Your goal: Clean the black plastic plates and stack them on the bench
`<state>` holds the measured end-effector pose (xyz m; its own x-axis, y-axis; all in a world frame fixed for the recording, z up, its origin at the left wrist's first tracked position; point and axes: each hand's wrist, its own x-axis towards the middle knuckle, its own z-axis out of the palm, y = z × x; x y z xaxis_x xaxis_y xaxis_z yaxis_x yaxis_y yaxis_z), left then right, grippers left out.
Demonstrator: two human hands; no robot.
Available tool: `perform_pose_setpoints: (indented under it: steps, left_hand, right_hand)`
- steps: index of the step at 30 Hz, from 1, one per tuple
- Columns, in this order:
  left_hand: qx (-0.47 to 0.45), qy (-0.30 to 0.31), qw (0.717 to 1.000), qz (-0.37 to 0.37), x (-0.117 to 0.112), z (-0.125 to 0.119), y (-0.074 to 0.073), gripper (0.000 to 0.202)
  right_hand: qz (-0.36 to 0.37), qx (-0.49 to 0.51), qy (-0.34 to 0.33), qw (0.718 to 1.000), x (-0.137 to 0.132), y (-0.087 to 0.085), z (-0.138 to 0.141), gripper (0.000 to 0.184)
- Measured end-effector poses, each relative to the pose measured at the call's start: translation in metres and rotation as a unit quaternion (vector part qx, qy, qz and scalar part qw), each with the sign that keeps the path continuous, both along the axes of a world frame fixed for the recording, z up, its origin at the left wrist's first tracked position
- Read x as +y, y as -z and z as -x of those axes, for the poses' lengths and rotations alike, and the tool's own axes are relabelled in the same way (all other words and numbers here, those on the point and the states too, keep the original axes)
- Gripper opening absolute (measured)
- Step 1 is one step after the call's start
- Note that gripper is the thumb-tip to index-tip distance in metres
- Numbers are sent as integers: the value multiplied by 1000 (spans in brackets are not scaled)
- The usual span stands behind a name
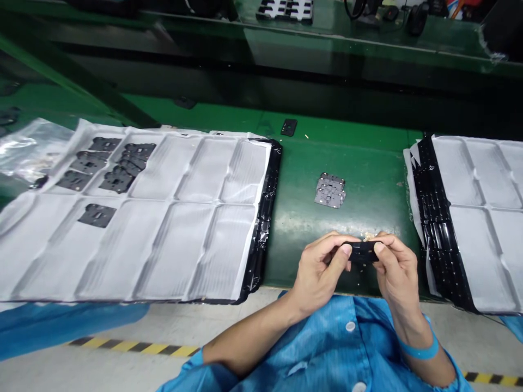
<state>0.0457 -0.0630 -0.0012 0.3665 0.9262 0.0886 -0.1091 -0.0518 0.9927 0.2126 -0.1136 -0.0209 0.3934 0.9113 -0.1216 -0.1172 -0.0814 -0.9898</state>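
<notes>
Between my two hands, low over the green bench top, is a small flat black plastic part (362, 251). My left hand (322, 267) pinches its left end between thumb and fingers. At the other end, the thumb and fingers of my right hand (395, 264) are closed on the same part. My fingers cover both its ends. Just beyond my hands lies an overlapping pile of dark grey flat parts (330, 190). Small beige bits (370, 236) are scattered on the bench behind the held part.
To the left, a stack of black trays under a white liner (200, 218) bears several dark plates (118, 177) in its pockets. Another lined tray stack (469, 218) stands at right. One black plate (289, 127) lies farther back. A clear plastic bag (32, 149) sits far left.
</notes>
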Motion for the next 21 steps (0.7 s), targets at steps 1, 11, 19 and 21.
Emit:
perform_pose_setpoints:
  steps: [1, 11, 19, 21]
  left_hand:
    - [2, 3, 1000, -1, 0, 1, 0, 24]
    - [56, 75, 992, 80, 18, 30, -10, 21]
    - [314, 71, 946, -47, 115, 45, 2, 9]
    - [374, 80, 919, -98, 131, 38, 6, 10]
  right_hand:
    - [8, 12, -4, 1000, 1, -3, 1, 25]
    - [44, 5, -63, 997, 6, -10, 2, 25]
    - [76, -131, -43, 988, 17, 10, 13, 43]
    - [84, -139, -46, 986, 14, 15, 10, 43]
